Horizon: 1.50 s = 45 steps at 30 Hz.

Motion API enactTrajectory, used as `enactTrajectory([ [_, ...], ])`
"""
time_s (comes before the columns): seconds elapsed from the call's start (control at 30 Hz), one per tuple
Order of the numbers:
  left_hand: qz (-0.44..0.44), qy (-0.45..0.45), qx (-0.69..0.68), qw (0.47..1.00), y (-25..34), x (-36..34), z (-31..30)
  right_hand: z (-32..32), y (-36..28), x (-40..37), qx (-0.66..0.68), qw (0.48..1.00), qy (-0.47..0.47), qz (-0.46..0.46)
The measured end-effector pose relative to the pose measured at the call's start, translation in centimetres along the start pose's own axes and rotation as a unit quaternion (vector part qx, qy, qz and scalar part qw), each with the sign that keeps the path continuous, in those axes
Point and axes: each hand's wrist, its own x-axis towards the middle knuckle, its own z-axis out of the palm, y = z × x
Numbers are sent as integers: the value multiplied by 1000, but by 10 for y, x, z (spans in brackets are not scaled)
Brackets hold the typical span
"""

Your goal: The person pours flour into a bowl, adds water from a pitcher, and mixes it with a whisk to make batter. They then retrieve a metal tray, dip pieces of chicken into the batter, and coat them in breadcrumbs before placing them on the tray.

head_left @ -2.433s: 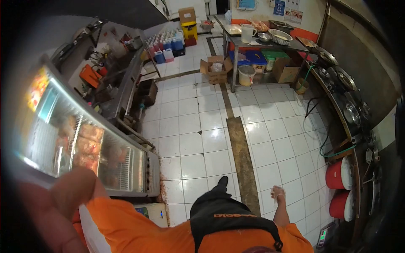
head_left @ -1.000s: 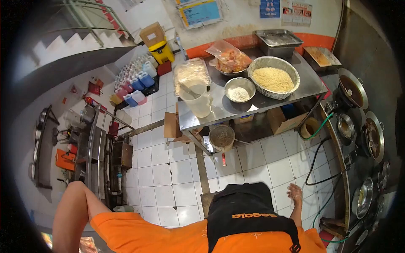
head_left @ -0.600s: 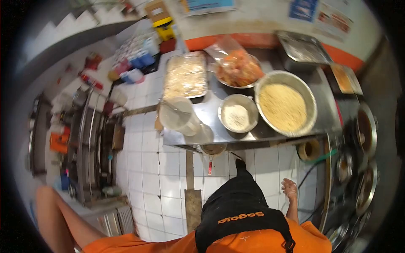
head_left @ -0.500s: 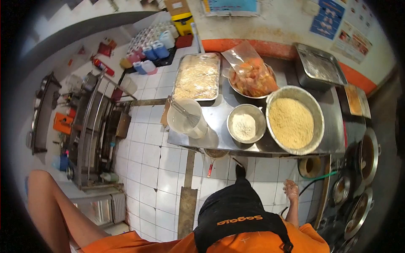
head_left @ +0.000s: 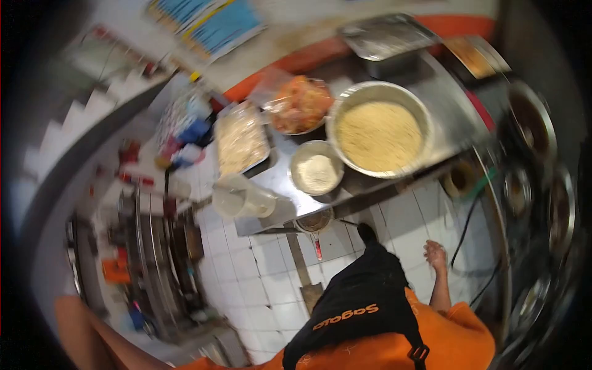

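Note:
My right hand [head_left: 435, 254] hangs low at my side above the tiled floor, its fingers loosely apart, holding nothing; whitish powder seems to coat them. My bent left arm [head_left: 83, 330] shows at the lower left, but the hand itself is out of view. On the steel table ahead stand a large metal basin of yellowish crumbs [head_left: 382, 137] and a smaller bowl of white powder [head_left: 316, 172]. Behind the bowl is a plastic bag of orange-coloured pieces [head_left: 299, 103]. A wrapped tray [head_left: 240, 139] and a translucent plastic pitcher [head_left: 231, 196] are at the table's left.
The steel table [head_left: 453, 117] bears a deep metal pan [head_left: 388, 40] at the back. Large pots [head_left: 531, 120] line the right side near a green hose [head_left: 481, 185]. A red-handled strainer [head_left: 318, 246] shows below the table edge. Metal racks [head_left: 154, 246] stand left.
My view has swung and tilted, so the table appears slanted and shifted up and left. The right hand remains low and empty; the left hand stays out of sight.

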Motion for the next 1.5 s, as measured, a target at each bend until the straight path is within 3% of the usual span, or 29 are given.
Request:
enactTrajectory([
  [0.03,-7,19,-12,1000,-4,-10,6,2,24,-23,31,999,32,28],
  [0.1,-33,62,-34,997,-10,-37,28,-7,61,-68,-75,994,59,42],
  [0.23,-137,119,-66,981,1,-109,101,-1,148,-138,-102,980,139,95],
  [0.33,-264,86,-134,951,48,-179,174,22,198,-193,-228,966,115,51],
  [0.37,-306,52,-170,935,70,-204,198,23,205,-210,-259,961,90,38],
  [0.4,-341,24,-233,910,107,-209,187,-3,186,-255,-172,972,130,89],
  [0.43,-394,-68,-312,862,151,-261,222,-3,176,-274,-94,970,151,167],
  [0.5,-453,-296,-436,719,255,-324,247,-8,177,-299,-27,964,180,192],
  [0.53,-498,-393,-431,642,305,-312,240,-5,221,-308,-71,963,178,189],
  [0.57,-522,-420,-434,602,346,-367,222,-7,259,-304,-116,960,177,185],
  [0.6,-488,-452,-390,637,375,-409,190,-17,244,-293,-118,961,173,181],
  [0.67,-554,-607,-305,481,394,-414,150,-30,173,-283,46,940,174,289],
  [0.7,-555,-607,-304,481,396,-420,157,-33,196,-258,45,941,172,288],
  [0.77,-461,-586,-330,578,388,-429,183,-37,211,-201,-168,970,177,-21],
  [0.8,-458,-585,-343,574,389,-434,210,-39,200,-164,10,984,147,99],
  [0.83,-453,-587,-356,569,390,-433,243,-48,134,-120,178,946,155,223],
  [0.9,-401,-578,-396,590,400,-445,320,-33,98,-45,345,922,161,69],
  [0.97,-306,-577,-430,623,415,-453,401,1,81,26,417,899,133,26],
  [1.03,-230,-569,-441,655,438,-465,490,49,76,83,442,891,84,62],
  [1.07,-204,-530,-428,703,450,-469,531,77,75,106,466,879,63,73],
  [1.1,-222,-498,-482,686,459,-468,583,100,74,129,489,868,43,78],
  [1.17,-203,-420,-462,754,467,-476,686,135,67,163,505,857,-27,98],
  [1.2,-280,-399,-468,737,477,-450,719,163,89,179,520,847,-71,85],
  [1.23,-238,-352,-456,782,476,-447,766,189,109,202,532,837,-113,64],
  [1.27,-197,-304,-438,823,467,-445,804,194,100,216,472,865,-125,116],
  [1.3,-200,-296,-432,828,467,-437,834,195,98,233,469,867,-131,107],
  [1.37,-31,-302,-274,913,461,-418,874,192,91,270,365,913,-178,18],
  [1.43,6,-323,-250,913,448,-449,923,183,99,313,380,908,-177,-22],
  [1.5,38,-339,-220,914,436,-446,949,169,122,359,274,946,-91,-147],
])
